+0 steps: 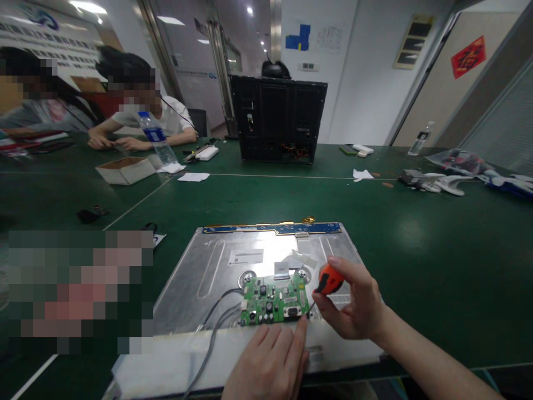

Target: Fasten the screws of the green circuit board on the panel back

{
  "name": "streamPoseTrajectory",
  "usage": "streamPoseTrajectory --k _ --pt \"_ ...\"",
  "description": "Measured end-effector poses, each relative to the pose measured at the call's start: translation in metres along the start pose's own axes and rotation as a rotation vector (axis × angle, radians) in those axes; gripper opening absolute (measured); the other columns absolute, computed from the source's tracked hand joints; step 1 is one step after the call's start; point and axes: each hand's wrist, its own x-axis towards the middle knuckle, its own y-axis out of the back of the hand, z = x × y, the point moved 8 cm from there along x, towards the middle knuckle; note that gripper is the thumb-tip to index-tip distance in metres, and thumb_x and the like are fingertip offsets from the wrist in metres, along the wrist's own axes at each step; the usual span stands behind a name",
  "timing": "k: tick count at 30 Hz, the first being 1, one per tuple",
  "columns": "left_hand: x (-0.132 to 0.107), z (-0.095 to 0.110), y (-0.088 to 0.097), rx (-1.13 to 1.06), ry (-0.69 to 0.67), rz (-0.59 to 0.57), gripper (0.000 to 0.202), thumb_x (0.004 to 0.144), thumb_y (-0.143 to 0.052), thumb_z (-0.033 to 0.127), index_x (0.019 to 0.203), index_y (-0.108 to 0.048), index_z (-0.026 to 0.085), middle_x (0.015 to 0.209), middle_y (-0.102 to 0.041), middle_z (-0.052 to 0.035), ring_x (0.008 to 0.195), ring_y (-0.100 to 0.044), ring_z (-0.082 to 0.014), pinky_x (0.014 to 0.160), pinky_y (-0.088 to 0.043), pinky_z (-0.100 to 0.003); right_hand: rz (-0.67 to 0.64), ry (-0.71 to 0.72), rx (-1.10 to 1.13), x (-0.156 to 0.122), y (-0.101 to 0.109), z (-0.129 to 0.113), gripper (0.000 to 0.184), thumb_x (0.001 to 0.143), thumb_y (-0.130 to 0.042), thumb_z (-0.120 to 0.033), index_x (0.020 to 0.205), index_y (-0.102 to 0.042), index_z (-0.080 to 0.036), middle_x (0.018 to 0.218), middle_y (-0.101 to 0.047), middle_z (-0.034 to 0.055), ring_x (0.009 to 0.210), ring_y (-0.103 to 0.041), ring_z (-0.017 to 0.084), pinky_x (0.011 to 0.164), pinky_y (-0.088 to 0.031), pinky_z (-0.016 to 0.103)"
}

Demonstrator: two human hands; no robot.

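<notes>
A silver metal display back panel (216, 266) lies flat on the green table near me, with a blue strip board (270, 228) along its far edge. A small green circuit board (272, 300) sits on the panel, with grey cables (216, 316) running off to the left. My right hand (353, 303) is closed round an orange-handled screwdriver (328, 279), its tip down at the board's right corner. My left hand (270, 361) rests flat with fingers stretched out on the panel's near edge, just below the circuit board.
A black monitor housing (277, 119) stands upright at mid-table. Two other people sit at the far left behind a water bottle (157, 139) and a cardboard box (125, 169). White gloves and bags (449, 180) lie at the right, another bottle (420, 139) farther back.
</notes>
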Motion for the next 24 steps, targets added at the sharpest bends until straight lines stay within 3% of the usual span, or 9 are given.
streamPoseTrajectory --k 8,24 --pt "0.0004 0.0012 -0.0001 -0.002 0.001 -0.004 0.037 0.106 -0.026 0.013 0.123 -0.058 0.003 0.076 -0.065 -0.0044 0.062 -0.061 -0.0179 0.061 -0.045 -0.033 -0.020 -0.019 0.075 -0.0028 -0.0003 0.0031 0.072 0.080 -0.052 -0.008 0.149 -0.034 -0.017 0.080 -0.062 0.0013 0.056 -0.058 0.015 0.048 -0.055 0.027" --pt "-0.0006 0.0007 -0.0007 0.001 0.002 -0.008 0.037 0.107 -0.026 0.014 0.121 -0.058 0.004 0.077 -0.065 -0.0051 0.064 -0.062 -0.0185 0.062 -0.045 -0.033 0.009 0.004 -0.021 0.0014 0.0006 -0.0011 0.066 0.090 -0.055 -0.012 0.151 -0.032 -0.021 0.072 -0.061 -0.0035 0.050 -0.052 0.015 0.039 -0.044 0.026"
